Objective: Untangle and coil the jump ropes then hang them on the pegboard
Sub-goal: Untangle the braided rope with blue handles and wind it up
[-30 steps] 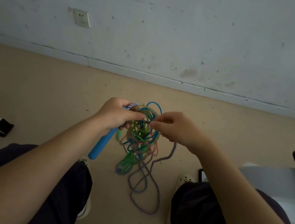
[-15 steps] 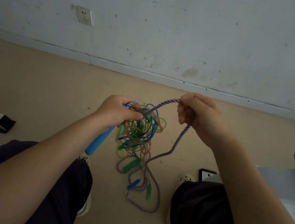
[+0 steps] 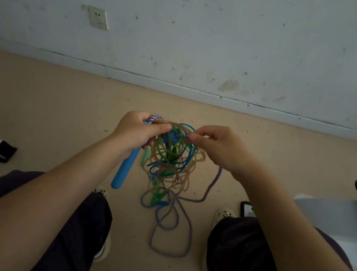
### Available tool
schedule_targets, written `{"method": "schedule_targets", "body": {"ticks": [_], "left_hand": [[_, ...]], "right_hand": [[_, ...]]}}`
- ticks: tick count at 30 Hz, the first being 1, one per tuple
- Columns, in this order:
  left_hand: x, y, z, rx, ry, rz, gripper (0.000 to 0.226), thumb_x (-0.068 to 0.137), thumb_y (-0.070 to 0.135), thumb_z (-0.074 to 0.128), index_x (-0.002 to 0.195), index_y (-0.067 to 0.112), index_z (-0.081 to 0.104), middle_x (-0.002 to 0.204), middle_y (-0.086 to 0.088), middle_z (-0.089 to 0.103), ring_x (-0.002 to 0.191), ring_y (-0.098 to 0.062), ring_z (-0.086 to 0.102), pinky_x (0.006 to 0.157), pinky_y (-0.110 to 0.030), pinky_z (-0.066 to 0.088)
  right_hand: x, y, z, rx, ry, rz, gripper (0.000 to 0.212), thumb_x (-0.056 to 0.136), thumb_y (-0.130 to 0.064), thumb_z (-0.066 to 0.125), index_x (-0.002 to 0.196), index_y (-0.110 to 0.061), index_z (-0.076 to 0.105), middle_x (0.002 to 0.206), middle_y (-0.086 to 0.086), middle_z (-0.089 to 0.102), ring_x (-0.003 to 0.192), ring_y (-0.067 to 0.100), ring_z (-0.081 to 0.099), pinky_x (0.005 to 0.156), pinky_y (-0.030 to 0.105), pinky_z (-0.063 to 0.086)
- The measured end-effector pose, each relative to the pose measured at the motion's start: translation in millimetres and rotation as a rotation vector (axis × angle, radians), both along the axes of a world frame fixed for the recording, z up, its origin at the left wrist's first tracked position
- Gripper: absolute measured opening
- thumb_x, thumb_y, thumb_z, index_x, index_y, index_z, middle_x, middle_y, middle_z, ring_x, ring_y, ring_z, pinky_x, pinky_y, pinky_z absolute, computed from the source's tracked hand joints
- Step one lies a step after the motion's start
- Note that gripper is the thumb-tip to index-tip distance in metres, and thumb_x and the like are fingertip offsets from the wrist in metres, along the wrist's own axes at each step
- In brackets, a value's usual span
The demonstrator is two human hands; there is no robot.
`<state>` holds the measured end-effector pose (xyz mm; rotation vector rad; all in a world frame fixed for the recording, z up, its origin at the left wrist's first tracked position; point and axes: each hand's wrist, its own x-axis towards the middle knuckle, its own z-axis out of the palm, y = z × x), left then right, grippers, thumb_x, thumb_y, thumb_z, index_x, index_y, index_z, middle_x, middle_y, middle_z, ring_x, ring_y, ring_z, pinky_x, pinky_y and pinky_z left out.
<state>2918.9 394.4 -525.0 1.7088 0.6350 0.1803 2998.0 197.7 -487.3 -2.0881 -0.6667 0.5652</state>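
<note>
At the centre of the frame my left hand (image 3: 136, 132) grips the blue handle (image 3: 125, 169) and the top of the tangled jump ropes (image 3: 172, 161). My right hand (image 3: 215, 146) pinches the purple-white cord (image 3: 210, 188), whose loops trail onto the floor (image 3: 37, 99).
</note>
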Motion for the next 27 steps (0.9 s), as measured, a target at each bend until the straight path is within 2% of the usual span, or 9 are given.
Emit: {"method": "schedule_targets", "body": {"ticks": [2,5,11,14,17,19,22,25,27], "left_hand": [[0.6,2.4,-0.2,-0.008,0.003,0.021,0.02,0.085,0.028,0.08,0.091,0.009,0.073,0.059,-0.001,0.061,0.043,-0.009,0.051,0.041,-0.023,0.041],[0.2,0.2,-1.0,-0.001,0.005,-0.005,0.018,0.086,0.029,0.078,0.09,0.012,0.074,0.055,0.002,0.061,0.043,-0.008,0.052,0.041,-0.023,0.042],[-0.3,-8.9,-0.6,0.08,-0.011,-0.059,0.011,0.087,0.03,0.077,0.085,0.02,0.073,0.049,0.011,0.061,0.042,-0.005,0.054,0.04,-0.021,0.043],[-0.2,-7.1,0.9,0.097,-0.007,-0.033,0.012,0.088,0.031,0.076,0.085,0.02,0.073,0.05,0.009,0.06,0.041,-0.005,0.054,0.042,-0.022,0.046],[0.6,-4.6,1.5,0.162,0.037,-0.035,0.012,0.089,0.032,0.074,0.082,0.023,0.071,0.056,0.006,0.062,0.04,-0.004,0.053,0.041,-0.021,0.044],[-0.1,-4.4,1.1,0.188,0.067,-0.063,0.013,0.089,0.032,0.074,0.081,0.022,0.07,0.055,0.006,0.061,0.038,-0.002,0.053,0.039,-0.019,0.042],[-1.5,-5.9,0.7,0.245,0.077,-0.098,0.017,0.089,0.03,0.074,0.086,0.014,0.072,0.057,0.003,0.06,0.037,0.001,0.051,0.037,-0.016,0.038],[-1.5,-7.1,1.1,0.26,0.059,-0.101,0.017,0.089,0.028,0.075,0.094,0.011,0.074,0.063,0.002,0.062,0.037,0.003,0.052,0.037,-0.014,0.037],[-0.9,-6.7,0.8,0.247,0.053,-0.079,0.016,0.088,0.026,0.076,0.095,0.012,0.074,0.065,0.001,0.063,0.037,0.004,0.052,0.037,-0.014,0.037]], "right_hand": [[-0.6,-1.9,2.8,0.095,0.052,-0.006,0.019,0.097,-0.023,0.059,0.091,-0.012,0.074,0.05,-0.011,0.053,0.045,0.002,0.045,0.049,0.017,0.037],[-3.2,-0.1,0.1,0.036,0.089,0.043,0.018,0.098,-0.017,0.056,0.091,-0.007,0.07,0.068,0.004,0.063,0.055,0.01,0.053,0.058,0.027,0.046],[-6.1,11.3,-9.4,-0.141,-0.041,-0.022,0.016,0.091,-0.035,0.066,0.084,-0.022,0.073,0.074,-0.008,0.063,0.067,0.006,0.055,0.059,0.024,0.042],[-4.6,11.8,-10.9,-0.105,-0.064,-0.05,0.015,0.09,-0.032,0.069,0.101,-0.024,0.075,0.076,-0.015,0.06,0.068,-0.001,0.056,0.057,0.02,0.04],[-0.9,9.1,-9.3,-0.092,-0.087,-0.053,0.037,0.087,-0.031,0.072,0.124,-0.026,0.068,0.078,-0.021,0.054,0.07,-0.006,0.055,0.064,0.014,0.043],[0.7,5.9,-7.6,-0.088,-0.079,-0.029,0.042,0.087,-0.03,0.073,0.128,-0.028,0.064,0.074,-0.026,0.056,0.071,-0.009,0.056,0.067,0.014,0.042],[-0.3,4.8,-10.5,-0.109,-0.1,0.03,0.028,0.087,-0.03,0.072,0.115,-0.029,0.07,0.055,-0.027,0.051,0.05,-0.015,0.05,0.051,0.008,0.031],[-0.7,7.5,-14.8,-0.181,-0.182,0.033,0.011,0.086,-0.036,0.072,0.091,-0.026,0.072,0.062,-0.018,0.05,0.054,-0.002,0.047,0.052,0.018,0.031],[0.7,6.7,-16.5,-0.156,-0.205,0.023,0.014,0.086,-0.035,0.072,0.079,-0.023,0.069,0.062,-0.012,0.052,0.054,0.001,0.044,0.052,0.022,0.033]]}}
